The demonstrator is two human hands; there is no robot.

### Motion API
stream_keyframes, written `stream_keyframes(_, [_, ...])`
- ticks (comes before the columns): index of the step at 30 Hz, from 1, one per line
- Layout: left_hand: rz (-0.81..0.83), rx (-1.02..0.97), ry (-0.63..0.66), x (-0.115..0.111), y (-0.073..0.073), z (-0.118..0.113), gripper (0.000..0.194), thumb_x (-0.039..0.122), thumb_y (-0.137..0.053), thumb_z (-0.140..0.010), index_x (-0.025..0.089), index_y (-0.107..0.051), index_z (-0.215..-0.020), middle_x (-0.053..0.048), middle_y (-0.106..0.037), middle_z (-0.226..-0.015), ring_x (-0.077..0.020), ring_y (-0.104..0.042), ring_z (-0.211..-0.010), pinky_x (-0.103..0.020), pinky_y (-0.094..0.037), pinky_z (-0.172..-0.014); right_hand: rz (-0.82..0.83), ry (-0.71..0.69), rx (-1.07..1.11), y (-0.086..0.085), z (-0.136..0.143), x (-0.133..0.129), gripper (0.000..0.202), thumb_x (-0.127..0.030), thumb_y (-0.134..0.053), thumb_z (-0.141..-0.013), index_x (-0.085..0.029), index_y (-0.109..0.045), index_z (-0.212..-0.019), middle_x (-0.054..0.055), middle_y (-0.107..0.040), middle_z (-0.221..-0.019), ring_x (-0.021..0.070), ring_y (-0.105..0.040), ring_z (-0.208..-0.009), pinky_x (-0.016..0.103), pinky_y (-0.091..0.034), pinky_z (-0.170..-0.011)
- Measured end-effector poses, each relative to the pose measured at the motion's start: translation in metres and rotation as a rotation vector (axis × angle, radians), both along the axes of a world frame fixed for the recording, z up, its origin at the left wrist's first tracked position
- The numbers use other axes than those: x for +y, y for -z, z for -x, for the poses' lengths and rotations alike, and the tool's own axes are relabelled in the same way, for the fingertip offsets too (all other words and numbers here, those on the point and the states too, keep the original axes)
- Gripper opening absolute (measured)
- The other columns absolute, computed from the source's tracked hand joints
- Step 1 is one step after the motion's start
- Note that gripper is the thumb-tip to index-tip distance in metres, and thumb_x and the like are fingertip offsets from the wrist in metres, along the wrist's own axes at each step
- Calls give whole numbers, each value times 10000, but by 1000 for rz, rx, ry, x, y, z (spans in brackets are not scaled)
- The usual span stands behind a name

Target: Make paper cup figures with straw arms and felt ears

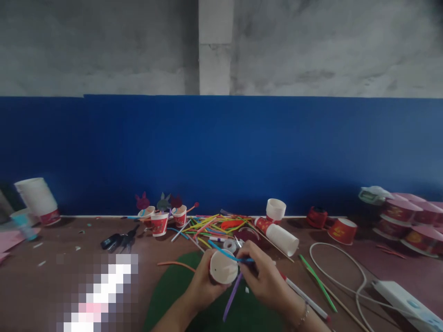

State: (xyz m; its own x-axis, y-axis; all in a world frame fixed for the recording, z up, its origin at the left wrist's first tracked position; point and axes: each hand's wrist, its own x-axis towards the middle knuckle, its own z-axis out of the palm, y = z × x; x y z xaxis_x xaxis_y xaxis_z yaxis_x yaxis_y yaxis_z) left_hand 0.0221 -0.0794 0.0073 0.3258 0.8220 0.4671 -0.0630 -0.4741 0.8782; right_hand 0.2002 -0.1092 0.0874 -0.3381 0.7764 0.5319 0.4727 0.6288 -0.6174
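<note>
My left hand [203,282] is wrapped round a paper cup [223,269], whose round white end faces me and has a small dark spot on it. In my right hand [259,272], a blue pipe cleaner [221,250] is pinched between the fingers and crosses the cup's upper rim. Below the right fingers hangs a purple pipe cleaner [232,297]; whether the hand touches it I cannot tell. An orange pipe cleaner [176,264] sticks out to the left of the left hand. Under both hands lies a dark green round sheet [166,299].
Behind the hands lies a pile of coloured pipe cleaners [214,226], beside a tape roll [229,245]. Decorated cups [159,224] stand left, near black-handled scissors [119,240]. On the right are a tipped stack of cups [282,239], a white cable [363,276] and a power strip [410,302].
</note>
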Motion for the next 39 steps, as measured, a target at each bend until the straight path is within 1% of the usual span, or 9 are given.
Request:
stream_keyframes(4, [-24, -14, 14, -2, -3, -1, 520, 186, -697, -667, 191, -473, -1136, -64, -592, -1055, -222, -569, -947, -316, -457, -832, -15, -60, -116, 3, 4, -4, 233, -36, -439, -785, -216, -480, -927, 27, -521, -895, 158, -505, -803, 264, -408, -701])
stream_keyframes(9, [-48, 17, -14, 1, 3, 0, 519, 196, -691, -674, 181, -465, -1141, -72, -597, -1057, -230, -573, -947, -328, -460, -837, -18, -104, -213, 4, 7, -4, 273, -25, -427, -788, -219, -482, -971, 37, -525, -932, 171, -507, -831, 283, -411, -719])
stream_keyframes(13, [-66, 22, -44, 4, 7, 1, 526, 187, -698, -667, 194, -464, -1137, -59, -591, -1050, -234, -562, -959, -327, -459, -836, -18, -107, -275, 0, 10, 0, 264, -34, -438, -793, -215, -487, -978, 41, -531, -950, 180, -510, -851, 294, -415, -732])
stream_keyframes(18, [-52, 15, -41, 6, 7, 1, 498, 168, -682, -673, 196, -470, -1123, -56, -589, -1046, -241, -565, -958, -322, -469, -812, -19, -132, -333, -6, 17, 7, 248, -34, -434, -792, -209, -495, -958, 40, -533, -943, 179, -511, -844, 292, -417, -723])
stream_keyframes(24, [-75, 26, -35, 5, 9, 1, 491, 157, -661, -685, 186, -468, -1136, -63, -575, -1062, -231, -552, -966, -327, -451, -844, -19, -129, -356, -11, 21, 11, 259, -63, -430, -818, -198, -502, -1026, 52, -525, -957, 183, -506, -862, 307, -425, -758])
stream_keyframes(27, [-70, 27, -45, 5, 8, 0, 452, 183, -657, -699, 180, -483, -1116, -60, -574, -1039, -227, -547, -957, -331, -447, -846, -18, -137, -366, -14, 21, 10, 245, -66, -433, -823, -198, -512, -1014, 48, -526, -944, 179, -507, -849, 301, -427, -749])
stream_keyframes(30, [-64, 9, -42, 4, 8, 0, 469, 194, -673, -682, 178, -488, -1113, -57, -574, -1032, -234, -547, -952, -337, -451, -843, -19, -135, -364, -16, 21, 9, 233, -60, -427, -822, -194, -518, -990, 48, -526, -941, 177, -508, -843, 299, -428, -744])
stream_keyframes(35, [-68, 13, -49, 4, 8, 0, 457, 169, -656, -702, 193, -479, -1123, -51, -574, -1041, -233, -551, -939, -338, -460, -830, -10, -141, -324, -17, 21, 7, 264, -44, -429, -809, -200, -511, -1005, 45, -527, -948, 178, -509, -854, 303, -428, -757])
stream_keyframes(39, [-79, 26, -65, 6, 11, 0, 485, 152, -664, -692, 193, -468, -1133, -58, -575, -1069, -233, -551, -970, -340, -450, -852, 10, -143, -324, -18, 21, 6, 277, -38, -434, -802, -207, -508, -1009, 44, -525, -960, 184, -506, -870, 306, -426, -760])
